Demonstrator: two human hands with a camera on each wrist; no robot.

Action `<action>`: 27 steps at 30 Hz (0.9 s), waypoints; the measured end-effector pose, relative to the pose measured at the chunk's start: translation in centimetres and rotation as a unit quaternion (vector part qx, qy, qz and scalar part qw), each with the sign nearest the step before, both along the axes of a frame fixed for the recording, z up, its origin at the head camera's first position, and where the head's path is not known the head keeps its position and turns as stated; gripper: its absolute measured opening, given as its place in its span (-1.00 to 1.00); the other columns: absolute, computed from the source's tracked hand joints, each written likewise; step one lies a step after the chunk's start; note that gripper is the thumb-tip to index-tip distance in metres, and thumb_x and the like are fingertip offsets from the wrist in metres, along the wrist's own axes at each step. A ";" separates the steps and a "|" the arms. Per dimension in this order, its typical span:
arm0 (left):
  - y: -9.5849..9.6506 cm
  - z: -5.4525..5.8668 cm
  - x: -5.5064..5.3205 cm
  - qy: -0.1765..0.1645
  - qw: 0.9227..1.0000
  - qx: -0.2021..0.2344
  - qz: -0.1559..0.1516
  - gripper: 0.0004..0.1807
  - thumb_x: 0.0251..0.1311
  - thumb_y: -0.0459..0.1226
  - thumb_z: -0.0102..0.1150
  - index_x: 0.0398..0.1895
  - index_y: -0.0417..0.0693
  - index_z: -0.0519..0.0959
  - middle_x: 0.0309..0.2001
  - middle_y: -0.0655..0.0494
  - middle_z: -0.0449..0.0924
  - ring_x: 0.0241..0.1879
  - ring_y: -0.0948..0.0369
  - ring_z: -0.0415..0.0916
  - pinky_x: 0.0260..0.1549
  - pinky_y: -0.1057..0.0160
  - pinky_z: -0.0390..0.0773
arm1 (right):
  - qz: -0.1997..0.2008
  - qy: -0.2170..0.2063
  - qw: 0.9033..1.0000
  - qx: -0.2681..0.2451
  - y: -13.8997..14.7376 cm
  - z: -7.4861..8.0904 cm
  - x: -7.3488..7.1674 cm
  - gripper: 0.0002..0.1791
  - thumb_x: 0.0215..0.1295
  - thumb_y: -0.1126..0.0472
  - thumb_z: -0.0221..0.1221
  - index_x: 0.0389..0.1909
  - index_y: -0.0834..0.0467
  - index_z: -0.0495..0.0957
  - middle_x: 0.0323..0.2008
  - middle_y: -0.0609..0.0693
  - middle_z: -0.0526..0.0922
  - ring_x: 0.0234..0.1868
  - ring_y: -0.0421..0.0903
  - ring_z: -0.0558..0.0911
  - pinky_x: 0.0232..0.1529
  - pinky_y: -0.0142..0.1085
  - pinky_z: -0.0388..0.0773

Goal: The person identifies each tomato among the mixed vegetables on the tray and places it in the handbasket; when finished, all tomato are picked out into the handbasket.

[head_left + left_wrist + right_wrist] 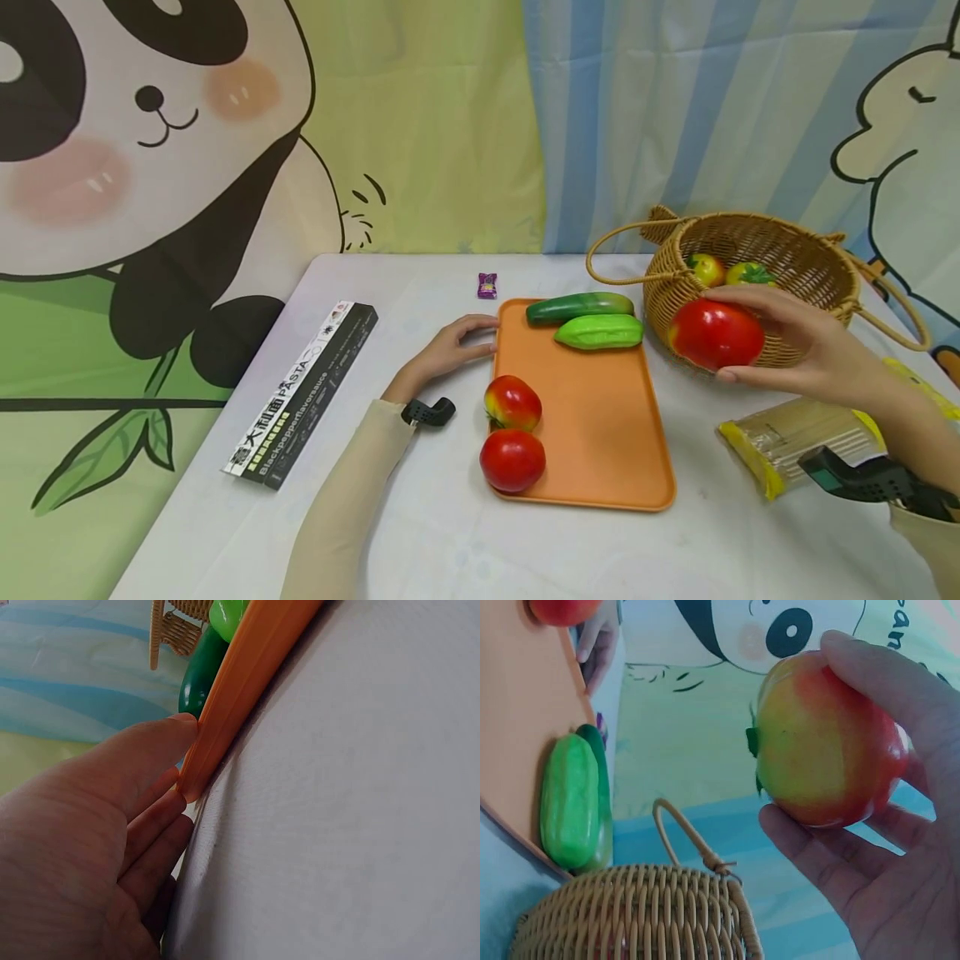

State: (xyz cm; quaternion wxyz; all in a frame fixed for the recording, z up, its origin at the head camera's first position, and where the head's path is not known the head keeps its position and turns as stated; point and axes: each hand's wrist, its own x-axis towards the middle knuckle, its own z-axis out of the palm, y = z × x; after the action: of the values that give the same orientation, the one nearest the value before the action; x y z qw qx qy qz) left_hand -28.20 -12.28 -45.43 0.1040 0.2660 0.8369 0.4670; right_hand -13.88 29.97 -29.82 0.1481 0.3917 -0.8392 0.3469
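My right hand (810, 350) holds a red tomato (717, 335) between thumb and fingers, above the near side of a wicker basket (663, 287). In the right wrist view, this tomato (829, 742) shows a yellow end with green leaf tips. The left hand (450, 346) rests at the left edge of an orange tray (592, 425). Its fingertips and thumb touch the tray's side (217, 724) in the left wrist view. Two tomatoes (513, 460) sit at the tray's near left. A dark green cucumber (577, 307) and a light green ridged vegetable (598, 332) lie along its far end.
Inside the basket are yellowish-green tomatoes (750, 273). A clear pack of noodles (802, 437) with yellow ends lies near the right forearm. A black-and-white pasta box (303, 396) lies at left. Behind the tray is a small purple wrapped candy (487, 286).
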 end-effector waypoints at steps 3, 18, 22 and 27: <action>0.0 0.0 0.0 0.003 1.000 0.001 -0.002 -0.49 0.24 -0.16 0.29 0.27 0.02 0.49 0.30 0.09 0.42 0.35 0.15 0.28 0.39 0.07 0.21 | -0.008 -0.002 1.000 -0.010 0.5 0.0 -0.4 0.03 -0.54 0.66 0.51 0.22 0.44 0.39 0.24 -0.11 0.45 0.16 -0.28 0.46 0.01 -0.64 0.45; -0.1 -0.2 -0.2 0.005 1.000 0.011 -0.004 -0.48 0.24 -0.17 0.30 0.27 -0.01 0.49 0.29 0.07 0.43 0.35 0.13 0.28 0.38 0.05 0.21 | -0.117 -0.058 0.991 -0.027 2.9 -0.2 -2.3 -0.05 -0.22 0.71 0.36 0.33 0.26 0.36 0.15 -0.35 0.44 -0.02 -0.48 0.53 -0.14 -0.71 0.47; -0.1 -0.3 -0.2 0.004 1.000 0.006 -0.003 -0.50 0.26 -0.17 0.27 0.27 0.00 0.49 0.29 0.08 0.43 0.35 0.16 0.28 0.38 0.08 0.22 | -0.126 -0.066 0.989 -0.043 3.5 -0.5 -2.8 -0.08 -0.18 0.72 0.33 0.33 0.26 0.36 0.16 -0.33 0.45 -0.03 -0.48 0.53 -0.14 -0.71 0.47; 0.0 -0.2 -0.2 0.006 1.000 0.006 -0.005 -0.52 0.29 -0.18 0.25 0.27 -0.01 0.49 0.29 0.08 0.43 0.35 0.16 0.28 0.38 0.09 0.22 | -0.134 -0.076 0.986 -0.065 4.1 -0.4 -3.4 -0.09 -0.13 0.73 0.29 0.35 0.26 0.34 0.16 -0.31 0.45 -0.03 -0.43 0.53 -0.15 -0.71 0.47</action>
State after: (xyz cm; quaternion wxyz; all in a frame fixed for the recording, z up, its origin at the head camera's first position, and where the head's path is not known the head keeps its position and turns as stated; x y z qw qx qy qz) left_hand -28.37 -12.32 -45.65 0.0995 0.2732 0.8332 0.4703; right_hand -17.29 34.05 -30.26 0.1543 0.2381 -0.8686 0.4062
